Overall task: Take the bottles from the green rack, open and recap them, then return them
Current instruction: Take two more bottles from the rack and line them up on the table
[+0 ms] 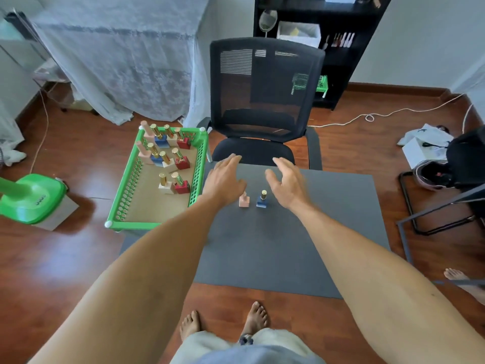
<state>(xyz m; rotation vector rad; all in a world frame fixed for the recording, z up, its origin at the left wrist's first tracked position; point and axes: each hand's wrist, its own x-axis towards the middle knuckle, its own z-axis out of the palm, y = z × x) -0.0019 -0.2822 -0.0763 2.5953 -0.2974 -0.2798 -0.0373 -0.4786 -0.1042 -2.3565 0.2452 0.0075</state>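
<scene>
Both arms reach out over a flat, matte grey table (301, 232). The left hand (225, 179) hovers palm-down with its fingers spread wide and holds nothing; its heel hides the top of a pale pink bottle (244, 200), a squat square block. The right hand (286, 185) is also empty, fingers loosely splayed and slightly curled, just beside a blue bottle (262, 200) — square body, shiny gold cylindrical cap still on. The 2 bottles stand upright on the table, near each other but apart, between the hands.

To the left sits the green rack (198, 177), a plastic tray with perforated walls, white corner knobs and a brown cardboard-like floor. In it stand 10 more bottles (168, 153) — pink, blue, cream and red square blocks, most with tall gold caps. Beyond the table is a black mesh-backed chair (265, 101) on glossy wood flooring.
</scene>
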